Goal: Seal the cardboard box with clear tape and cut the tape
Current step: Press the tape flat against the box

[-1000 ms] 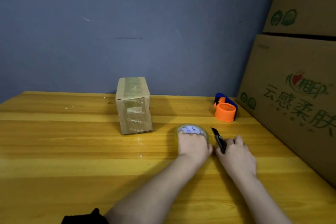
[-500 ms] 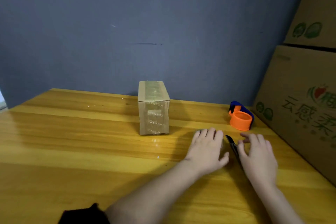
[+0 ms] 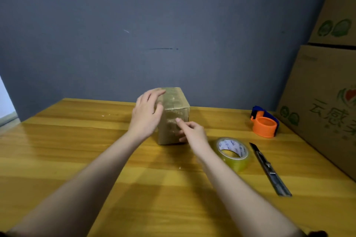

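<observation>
The small cardboard box [image 3: 176,109] stands upright near the back of the wooden table [image 3: 57,150], with clear tape shining on its top and front. My left hand [image 3: 147,113] clasps its upper left edge, thumb on the front face and fingers over the left side. My right hand [image 3: 190,132] rests its fingertips on the lower front face, index finger extended, and grips nothing. The roll of clear tape [image 3: 234,153] lies flat on the table just right of my right wrist. A dark utility knife [image 3: 269,170] lies beside the roll, blade end pointing away from me.
An orange and blue tape dispenser [image 3: 264,123] sits at the back right. Large printed cartons [image 3: 323,106] are stacked along the table's right edge. A grey wall [image 3: 154,34] stands right behind the table.
Both hands let go of the tape roll and the knife, which now lie on the table, and moved forward and left to the box.
</observation>
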The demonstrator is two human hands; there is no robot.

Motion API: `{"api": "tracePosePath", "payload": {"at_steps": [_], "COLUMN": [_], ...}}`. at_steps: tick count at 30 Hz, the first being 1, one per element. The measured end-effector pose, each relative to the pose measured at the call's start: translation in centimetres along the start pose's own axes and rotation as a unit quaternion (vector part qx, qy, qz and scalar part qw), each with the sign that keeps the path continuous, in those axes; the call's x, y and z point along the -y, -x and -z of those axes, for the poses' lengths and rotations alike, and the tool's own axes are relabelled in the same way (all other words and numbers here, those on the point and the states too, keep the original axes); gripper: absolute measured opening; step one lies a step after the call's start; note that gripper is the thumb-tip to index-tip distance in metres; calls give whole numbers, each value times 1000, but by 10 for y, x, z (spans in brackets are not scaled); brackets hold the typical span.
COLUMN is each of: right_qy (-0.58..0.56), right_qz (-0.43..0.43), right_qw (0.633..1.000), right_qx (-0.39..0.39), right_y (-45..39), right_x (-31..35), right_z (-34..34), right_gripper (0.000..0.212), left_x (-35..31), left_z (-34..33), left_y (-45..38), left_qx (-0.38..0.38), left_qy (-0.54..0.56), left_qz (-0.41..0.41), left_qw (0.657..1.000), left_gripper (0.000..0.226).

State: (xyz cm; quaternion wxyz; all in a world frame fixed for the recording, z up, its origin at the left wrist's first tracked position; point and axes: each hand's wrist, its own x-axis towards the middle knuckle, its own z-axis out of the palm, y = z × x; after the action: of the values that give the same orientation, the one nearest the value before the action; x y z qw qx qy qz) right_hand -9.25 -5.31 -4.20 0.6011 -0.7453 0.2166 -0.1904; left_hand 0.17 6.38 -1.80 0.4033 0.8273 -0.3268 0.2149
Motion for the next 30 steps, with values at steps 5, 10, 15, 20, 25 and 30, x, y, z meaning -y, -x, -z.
{"api": "tracePosePath", "payload": {"at_steps": [5, 10, 15, 20, 25, 30], "right_qy": [-120, -143, -147, -141, -146, -154], "right_qz": [-64, -16, 27, 49, 81, 84], "right_qw": [990, 989, 988, 988, 986, 984], "right_qx": [-33, -45, -44, -36, -26, -20], "right_y": [-3, -7, 2, 22, 40, 54], "right_x": [5, 6, 7, 3, 3, -5], "right_z": [-20, -23, -17, -11, -7, 0], "right_gripper": [38, 22, 19, 23, 21, 22], "left_x": [12, 11, 20, 18, 12, 9], "left_z": [-16, -22, -23, -19, -15, -18], "left_y": [-14, -19, -14, -5, 10, 19], "left_qx": [107, 144, 146, 151, 145, 139], "left_qy": [50, 76, 70, 156, 206, 237], "left_qz": [16, 13, -19, -18, -45, -44], "left_qw": [993, 987, 987, 976, 967, 961], "left_gripper": [45, 60, 55, 39, 31, 28]}}
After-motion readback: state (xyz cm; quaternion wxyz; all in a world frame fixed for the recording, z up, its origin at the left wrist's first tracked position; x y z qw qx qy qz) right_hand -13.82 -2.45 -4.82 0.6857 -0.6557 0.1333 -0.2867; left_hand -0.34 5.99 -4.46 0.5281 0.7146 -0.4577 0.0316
